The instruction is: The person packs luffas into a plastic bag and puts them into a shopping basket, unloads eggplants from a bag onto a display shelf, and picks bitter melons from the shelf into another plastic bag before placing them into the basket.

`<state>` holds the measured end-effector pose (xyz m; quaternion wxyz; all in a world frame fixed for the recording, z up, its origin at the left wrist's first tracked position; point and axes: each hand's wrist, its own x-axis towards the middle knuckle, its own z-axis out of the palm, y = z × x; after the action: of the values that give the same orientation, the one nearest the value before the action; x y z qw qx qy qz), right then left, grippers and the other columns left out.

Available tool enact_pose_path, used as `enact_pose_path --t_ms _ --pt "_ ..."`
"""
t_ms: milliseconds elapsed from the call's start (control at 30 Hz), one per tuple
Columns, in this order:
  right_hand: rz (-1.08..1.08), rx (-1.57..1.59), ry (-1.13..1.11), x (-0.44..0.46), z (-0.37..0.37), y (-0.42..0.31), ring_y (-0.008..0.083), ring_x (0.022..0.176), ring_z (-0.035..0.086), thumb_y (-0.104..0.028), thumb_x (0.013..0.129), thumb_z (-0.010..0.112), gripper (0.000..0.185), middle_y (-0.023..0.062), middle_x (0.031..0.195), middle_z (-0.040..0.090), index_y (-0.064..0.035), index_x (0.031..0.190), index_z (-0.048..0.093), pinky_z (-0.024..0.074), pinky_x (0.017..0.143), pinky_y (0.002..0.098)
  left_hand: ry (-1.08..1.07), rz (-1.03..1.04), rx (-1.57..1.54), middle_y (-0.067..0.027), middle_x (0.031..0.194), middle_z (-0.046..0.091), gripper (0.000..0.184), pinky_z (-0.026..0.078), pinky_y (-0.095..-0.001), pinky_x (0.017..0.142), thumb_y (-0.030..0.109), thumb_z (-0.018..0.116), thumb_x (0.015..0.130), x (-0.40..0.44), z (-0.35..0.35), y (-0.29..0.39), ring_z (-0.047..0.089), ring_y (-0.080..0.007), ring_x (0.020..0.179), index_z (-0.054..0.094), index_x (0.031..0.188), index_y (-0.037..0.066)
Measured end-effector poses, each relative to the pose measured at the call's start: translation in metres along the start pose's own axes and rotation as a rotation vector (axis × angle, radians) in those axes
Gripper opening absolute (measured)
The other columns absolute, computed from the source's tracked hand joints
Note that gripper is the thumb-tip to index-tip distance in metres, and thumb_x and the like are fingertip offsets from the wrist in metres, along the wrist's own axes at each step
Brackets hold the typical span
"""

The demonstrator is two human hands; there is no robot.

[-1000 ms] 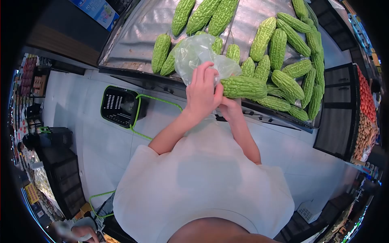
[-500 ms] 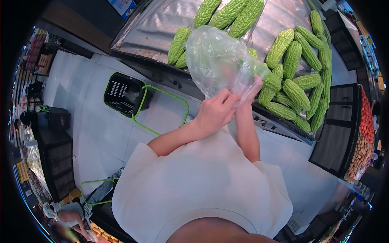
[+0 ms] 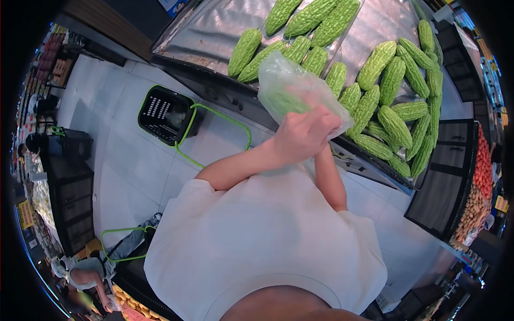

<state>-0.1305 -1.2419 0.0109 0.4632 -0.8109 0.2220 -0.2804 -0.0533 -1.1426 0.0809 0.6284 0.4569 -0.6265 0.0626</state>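
A clear plastic bag hangs in front of the display's near edge, with a green bitter melon showing dimly inside it. My left hand is closed on the bag's gathered mouth. Behind it, my right hand shows only as a pinkish blur through the plastic. Its fingers cannot be made out, nor whether they touch the melon. Just beyond the bag, several bitter melons lie along the front of the metal display.
On the floor to the left stands a black basket with a green handle. Another person is at a produce stand at the lower left. Dark cabinets hold red and brown produce at the right.
The bitter melon that lay beside the bag now shows inside it. My left hand has moved right over the bag's mouth, and my right hand has gone behind the plastic. The view has shifted.
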Motion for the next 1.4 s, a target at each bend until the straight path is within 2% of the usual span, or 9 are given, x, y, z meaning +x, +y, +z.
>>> enact_pose_path --t_ms 133,400,533,633,700,1000,1300,1367,1400 --pt "0.265 1.087 0.146 -0.001 0.005 -0.023 0.0219 0.106 0.058 -0.015 0.086 0.06 0.046 0.0114 0.12 0.058 -0.0052 0.129 0.047 0.0478 0.089 0.0377 -0.047 -0.017 0.008 -0.0063 0.084 0.059 0.044 0.047 -0.0308 0.049 -0.006 0.069 0.065 -0.003 0.006 0.001 0.059 -0.0208 0.061 0.053 0.104 0.006" --pt "0.224 0.275 -0.003 0.006 -0.008 0.005 0.0307 0.091 0.061 -0.021 0.079 0.064 0.028 0.0153 0.097 0.063 -0.0042 0.102 0.06 0.0483 0.08 0.0403 0.047 -0.139 0.004 -0.0098 0.081 0.059 0.034 0.048 -0.0294 0.052 -0.007 0.065 0.07 0.012 -0.012 -0.011 0.059 -0.0228 0.058 0.053 0.1 0.005" --pt "0.047 -0.456 -0.119 0.015 -0.014 0.041 0.0353 0.088 0.06 -0.025 0.076 0.065 0.027 0.018 0.09 0.064 -0.0043 0.094 0.064 0.048 0.079 0.0406 0.055 -0.414 -0.029 -0.0094 0.08 0.061 0.019 0.046 -0.0239 0.052 -0.003 0.059 0.085 0.012 -0.017 -0.018 0.059 -0.009 0.063 0.052 0.101 0.002" --pt "0.069 -0.379 -0.357 0.024 -0.038 -0.005 0.0343 0.094 0.059 -0.026 0.075 0.064 0.03 0.0174 0.093 0.064 -0.0035 0.094 0.064 0.0461 0.083 0.0407 0.129 -0.456 -0.095 -0.0064 0.074 0.059 0.016 0.042 -0.0209 0.045 0.005 0.054 0.093 0.019 -0.023 -0.03 0.052 -0.0062 0.053 0.05 0.108 0.001" --pt "-0.031 -0.404 -0.31 0.02 -0.04 -0.002 0.034 0.09 0.06 -0.022 0.075 0.063 0.029 0.0166 0.099 0.064 -0.002 0.096 0.062 0.0474 0.08 0.041 0.152 -0.98 -0.485 -0.0038 0.072 0.056 0.018 0.039 -0.0243 0.039 0.009 0.048 0.096 0.025 -0.036 -0.03 0.05 -0.0083 0.047 0.05 0.112 0.001" --pt "-0.051 -0.574 -0.113 0.029 -0.045 0.04 0.0355 0.095 0.06 -0.025 0.081 0.064 0.038 0.0192 0.108 0.06 -0.0053 0.113 0.059 0.047 0.084 0.0434 0.143 -1.111 -0.705 0.0006 0.069 0.046 0.032 0.023 -0.02 0.029 0.021 0.041 0.101 0.022 -0.027 -0.055 0.034 -0.0044 0.038 0.05 0.12 -0.003" --pt "-0.072 0.079 -0.413 -0.005 -0.118 -0.047 0.0272 0.1 0.062 -0.022 0.088 0.061 0.036 0.0149 0.117 0.062 -0.0016 0.118 0.059 0.0493 0.087 0.0344 0.193 -1.117 -0.618 -0.0002 0.068 0.046 0.032 0.022 -0.0198 0.028 0.022 0.043 0.101 0.037 -0.038 -0.052 0.035 -0.0045 0.038 0.051 0.118 -0.004" --pt "-0.042 0.377 -0.211 0.002 -0.141 -0.032 0.0263 0.101 0.062 -0.02 0.089 0.061 0.033 0.0173 0.115 0.062 0.0001 0.115 0.06 0.0498 0.086 0.0374 0.215 -1.114 -0.587 -0.0002 0.068 0.045 0.032 0.021 -0.02 0.028 0.022 0.043 0.101 0.038 -0.041 -0.055 0.035 -0.0047 0.037 0.051 0.117 -0.004" --pt "0.107 0.131 0.052 0.016 -0.142 -0.025 0.0291 0.1 0.062 -0.024 0.087 0.063 0.038 0.0184 0.111 0.063 0.0015 0.115 0.058 0.0502 0.085 0.0392 0.205 -1.083 -0.576 -0.0003 0.068 0.045 0.032 0.021 -0.0202 0.027 0.022 0.043 0.101 0.037 -0.043 -0.055 0.036 -0.005 0.037 0.051 0.117 -0.004"
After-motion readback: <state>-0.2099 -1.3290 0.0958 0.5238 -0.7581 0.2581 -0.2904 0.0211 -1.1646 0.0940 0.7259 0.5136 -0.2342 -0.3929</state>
